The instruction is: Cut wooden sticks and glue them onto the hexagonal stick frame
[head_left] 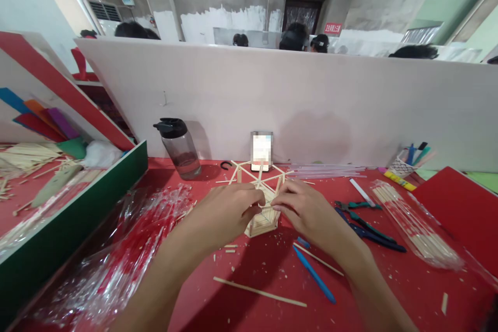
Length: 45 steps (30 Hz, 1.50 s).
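Note:
In the middle of the red table stands a small model (261, 225) built of thin wooden sticks, with a slatted base, uprights and spoke-like beams on top. My left hand (237, 202) reaches over its left side, fingers curled and pinched. From the right comes my right hand (298, 202), its thumb and forefinger closed near the model's front upper edge. Between the fingertips a thin wooden stick (267, 206) shows, partly hidden by the fingers. Just behind the model a phone (262, 151) with a lit screen leans against the white partition.
Left are a water bottle (181, 150), plastic wrappers (128, 249) and a green divider (78, 207). Right lie pliers (369, 228), bagged sticks (418, 223), a glue tube (400, 180) and a pen basket (402, 163). Nearer are a blue pen (314, 275) and a loose stick (260, 291).

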Motion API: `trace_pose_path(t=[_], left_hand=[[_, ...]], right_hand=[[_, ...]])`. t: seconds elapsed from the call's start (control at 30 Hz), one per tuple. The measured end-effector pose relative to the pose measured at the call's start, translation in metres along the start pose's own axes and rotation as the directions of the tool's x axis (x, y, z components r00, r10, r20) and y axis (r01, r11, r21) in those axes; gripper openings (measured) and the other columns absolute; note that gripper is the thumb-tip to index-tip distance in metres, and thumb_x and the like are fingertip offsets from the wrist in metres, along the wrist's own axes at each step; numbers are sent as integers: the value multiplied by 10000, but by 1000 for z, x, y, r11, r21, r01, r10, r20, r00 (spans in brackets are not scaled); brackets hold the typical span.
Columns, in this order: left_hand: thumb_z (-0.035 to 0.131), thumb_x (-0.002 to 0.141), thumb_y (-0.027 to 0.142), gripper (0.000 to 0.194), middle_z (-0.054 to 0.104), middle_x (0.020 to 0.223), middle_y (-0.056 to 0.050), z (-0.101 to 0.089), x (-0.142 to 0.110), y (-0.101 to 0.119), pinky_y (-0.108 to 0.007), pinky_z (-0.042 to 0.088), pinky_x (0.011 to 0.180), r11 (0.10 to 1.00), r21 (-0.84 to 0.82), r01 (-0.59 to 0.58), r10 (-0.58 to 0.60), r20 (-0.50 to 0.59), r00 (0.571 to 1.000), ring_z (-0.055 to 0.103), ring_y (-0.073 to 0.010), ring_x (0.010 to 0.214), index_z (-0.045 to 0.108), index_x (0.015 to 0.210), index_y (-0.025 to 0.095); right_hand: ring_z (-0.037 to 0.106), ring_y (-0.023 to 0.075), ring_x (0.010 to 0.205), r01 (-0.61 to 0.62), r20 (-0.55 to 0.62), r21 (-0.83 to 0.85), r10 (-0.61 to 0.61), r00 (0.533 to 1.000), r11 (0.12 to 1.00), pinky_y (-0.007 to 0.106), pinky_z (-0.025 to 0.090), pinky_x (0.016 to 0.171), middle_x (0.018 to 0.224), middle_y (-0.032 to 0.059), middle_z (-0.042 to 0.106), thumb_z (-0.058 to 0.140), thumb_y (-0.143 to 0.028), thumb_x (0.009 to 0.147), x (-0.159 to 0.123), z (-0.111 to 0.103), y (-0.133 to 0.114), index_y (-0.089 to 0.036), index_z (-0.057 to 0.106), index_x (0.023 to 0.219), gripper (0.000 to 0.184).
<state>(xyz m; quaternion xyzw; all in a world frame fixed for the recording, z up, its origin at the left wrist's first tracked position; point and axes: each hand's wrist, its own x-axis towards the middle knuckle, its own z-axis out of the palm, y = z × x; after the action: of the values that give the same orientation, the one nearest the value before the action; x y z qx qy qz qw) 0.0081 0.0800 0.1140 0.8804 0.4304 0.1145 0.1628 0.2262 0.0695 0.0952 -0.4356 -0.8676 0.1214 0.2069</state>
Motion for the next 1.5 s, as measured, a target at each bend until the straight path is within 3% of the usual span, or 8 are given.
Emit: trace_pose_path(t=[0.23,0.37,0.67,1.03,1.27,1.5], left_hand=[[462,897,139,212,689,831,-28,3,2,4,-291,303,558,996,77,34,-32,-30,999,602,-166,699,633,794,211],[492,876,114,185,714,886,-18,3,2,4,-286,322,587,998,66,14,-11,-52,999,618,-173,742,638,860,226],[505,845,90,186,714,847,8,-2,-3,2,-292,297,585,997,76,11,-8,-38,999,617,-179,734,625,834,232],[490,848,83,197,713,868,12,-4,-3,-3,-288,311,612,998,69,8,-7,-23,1000,611,-170,749,621,839,231],[502,860,96,205,705,902,27,-3,-3,-4,-282,328,635,998,58,-7,9,-26,1000,614,-169,795,634,891,249],[498,864,102,174,666,919,1,-1,-2,-1,-291,307,608,995,97,16,-16,-2,1000,594,-172,778,619,862,226]], right_hand=[[601,203,1012,-70,17,50,69,997,996,366,471,907,1087,52,648,561,-170,965,-9,-16,7,-244,683,1106,201],[610,208,1022,-119,21,36,118,993,992,366,473,898,1095,43,669,584,-148,918,-16,-27,10,-256,665,1106,231],[650,204,892,-146,21,-16,146,989,989,329,457,780,987,32,724,603,-211,921,-2,-8,-7,-237,694,1014,132],[631,168,775,-194,-24,-58,192,981,979,280,404,678,864,-1,721,609,-178,884,2,-5,-13,-233,685,914,98],[668,159,886,-217,-32,56,219,975,975,287,443,773,1004,-23,744,541,-184,931,-8,-17,-2,-282,680,1025,194],[634,170,876,-175,-31,55,176,984,983,311,459,796,960,0,695,616,-209,910,-4,-11,-4,-243,679,916,71]])
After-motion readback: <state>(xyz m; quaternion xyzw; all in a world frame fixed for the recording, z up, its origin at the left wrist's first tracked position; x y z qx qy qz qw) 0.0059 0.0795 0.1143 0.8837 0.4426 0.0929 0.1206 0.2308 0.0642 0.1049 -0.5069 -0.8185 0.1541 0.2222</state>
